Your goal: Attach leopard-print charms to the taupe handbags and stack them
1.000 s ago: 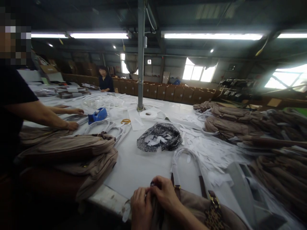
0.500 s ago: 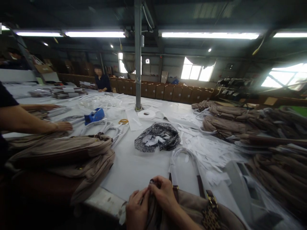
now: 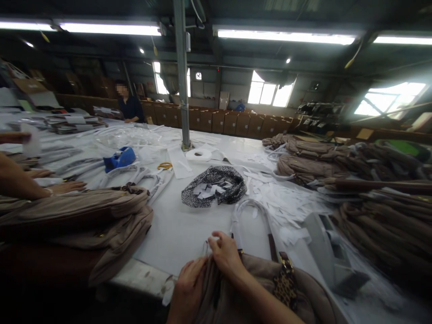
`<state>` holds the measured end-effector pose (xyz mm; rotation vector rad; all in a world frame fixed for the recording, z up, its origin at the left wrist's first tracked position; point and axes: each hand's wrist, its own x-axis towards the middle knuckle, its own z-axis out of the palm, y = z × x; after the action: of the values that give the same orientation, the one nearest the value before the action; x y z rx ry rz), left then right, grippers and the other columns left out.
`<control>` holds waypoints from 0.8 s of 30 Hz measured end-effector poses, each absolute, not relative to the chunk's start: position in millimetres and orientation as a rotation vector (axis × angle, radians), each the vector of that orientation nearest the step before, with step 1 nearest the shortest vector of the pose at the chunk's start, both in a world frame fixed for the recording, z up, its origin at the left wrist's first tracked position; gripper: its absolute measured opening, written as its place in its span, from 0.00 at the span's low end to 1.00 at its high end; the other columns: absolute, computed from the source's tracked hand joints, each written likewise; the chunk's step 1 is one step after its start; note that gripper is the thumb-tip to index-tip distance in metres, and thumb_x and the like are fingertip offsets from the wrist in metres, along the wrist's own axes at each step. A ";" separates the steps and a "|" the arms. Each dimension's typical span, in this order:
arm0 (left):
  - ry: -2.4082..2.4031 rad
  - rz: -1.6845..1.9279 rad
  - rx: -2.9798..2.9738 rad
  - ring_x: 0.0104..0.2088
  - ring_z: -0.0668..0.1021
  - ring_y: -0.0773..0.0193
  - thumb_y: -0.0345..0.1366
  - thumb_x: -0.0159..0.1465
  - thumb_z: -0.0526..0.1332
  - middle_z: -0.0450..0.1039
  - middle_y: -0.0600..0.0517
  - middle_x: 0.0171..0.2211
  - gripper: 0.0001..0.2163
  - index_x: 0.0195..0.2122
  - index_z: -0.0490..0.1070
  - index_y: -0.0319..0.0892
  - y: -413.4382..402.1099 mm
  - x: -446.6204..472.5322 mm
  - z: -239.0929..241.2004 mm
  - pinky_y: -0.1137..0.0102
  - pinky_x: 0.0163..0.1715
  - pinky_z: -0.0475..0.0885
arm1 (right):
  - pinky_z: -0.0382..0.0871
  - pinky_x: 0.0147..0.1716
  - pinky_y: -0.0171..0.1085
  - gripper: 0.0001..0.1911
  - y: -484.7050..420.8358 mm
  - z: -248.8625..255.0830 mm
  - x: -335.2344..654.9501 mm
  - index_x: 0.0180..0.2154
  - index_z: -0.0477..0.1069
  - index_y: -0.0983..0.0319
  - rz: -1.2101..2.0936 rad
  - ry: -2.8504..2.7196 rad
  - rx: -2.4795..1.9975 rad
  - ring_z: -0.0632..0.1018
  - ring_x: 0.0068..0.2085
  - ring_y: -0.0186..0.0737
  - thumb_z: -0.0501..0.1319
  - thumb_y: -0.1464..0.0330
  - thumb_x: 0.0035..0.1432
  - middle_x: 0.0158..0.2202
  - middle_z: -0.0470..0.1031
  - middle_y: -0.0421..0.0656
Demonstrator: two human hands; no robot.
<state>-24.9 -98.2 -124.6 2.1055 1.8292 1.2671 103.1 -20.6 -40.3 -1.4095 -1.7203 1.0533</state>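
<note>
A tan fabric handbag (image 3: 256,292) with a leopard-print patch and gold buckle lies at the near table edge. My left hand (image 3: 187,288) is closed on the bag's left side. My right hand (image 3: 225,253) pinches something small and pale at the bag's top edge; I cannot make it out. The bag's handles (image 3: 251,211), wrapped in white paper, arch away from me over the white table (image 3: 178,234).
Tan bags are stacked at the left (image 3: 74,216) and right (image 3: 378,198). A co-worker's hands (image 3: 64,185) rest at the left. A dark patterned cloth (image 3: 214,185) holds paper scraps. A blue tape dispenser (image 3: 119,158), tape roll (image 3: 199,155), grey dispenser (image 3: 329,252) and pole (image 3: 181,81) stand beyond.
My view has shifted right and down. My right hand has lifted slightly, pulling at the bag's top edge. The co-worker at the left has slid toward the frame's left edge.
</note>
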 end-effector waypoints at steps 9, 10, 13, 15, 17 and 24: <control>1.919 1.423 1.418 0.47 0.77 0.55 0.46 0.64 0.49 0.74 0.45 0.48 0.19 0.50 0.66 0.42 -97.6 -24.0 -122.8 0.57 0.48 0.73 | 0.63 0.43 0.44 0.10 -62.5 5.7 156.9 0.38 0.69 0.63 0.315 -2.984 -0.663 0.73 0.39 0.44 0.62 0.67 0.51 0.37 0.75 0.45; 1.930 1.423 1.418 0.47 0.77 0.54 0.47 0.63 0.49 0.74 0.45 0.48 0.19 0.49 0.67 0.42 -97.0 -24.4 -123.4 0.57 0.48 0.72 | 0.63 0.43 0.44 0.10 -61.5 4.4 155.8 0.36 0.69 0.62 0.239 -3.021 -0.614 0.73 0.38 0.44 0.63 0.65 0.51 0.36 0.75 0.44; 1.952 1.429 1.477 0.47 0.77 0.53 0.47 0.62 0.51 0.76 0.44 0.45 0.19 0.45 0.70 0.41 -94.2 -26.8 -124.3 0.56 0.48 0.72 | 0.62 0.43 0.45 0.07 -56.4 -1.8 152.2 0.31 0.69 0.60 0.085 -3.066 -0.421 0.71 0.37 0.41 0.64 0.64 0.51 0.33 0.75 0.40; 1.954 1.473 1.539 0.45 0.77 0.53 0.47 0.60 0.52 0.77 0.44 0.43 0.18 0.43 0.72 0.41 -93.2 -29.4 -121.9 0.57 0.47 0.73 | 0.61 0.44 0.45 0.06 -54.4 -7.7 151.8 0.28 0.68 0.60 -0.008 -3.029 -0.340 0.70 0.37 0.40 0.62 0.65 0.54 0.32 0.74 0.39; 1.998 1.554 1.535 0.41 0.79 0.53 0.49 0.58 0.54 0.77 0.44 0.41 0.18 0.41 0.73 0.41 -94.9 -31.3 -115.8 0.59 0.44 0.74 | 0.61 0.43 0.44 0.07 -53.9 -15.3 152.6 0.28 0.68 0.60 -0.065 -2.953 -0.347 0.70 0.38 0.41 0.59 0.66 0.58 0.32 0.74 0.40; 1.543 1.310 1.338 0.32 0.81 0.58 0.48 0.56 0.60 0.80 0.49 0.37 0.21 0.46 0.74 0.43 -109.3 -5.5 -81.8 0.70 0.30 0.78 | 0.64 0.31 0.31 0.08 -60.2 -30.4 154.8 0.33 0.69 0.62 0.635 -2.151 -1.190 0.73 0.31 0.35 0.52 0.72 0.61 0.30 0.74 0.41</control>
<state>-5.5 -109.3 -81.8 1.3378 1.5428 1.3103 154.8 -60.2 -30.4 -1.1904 -2.1512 0.6354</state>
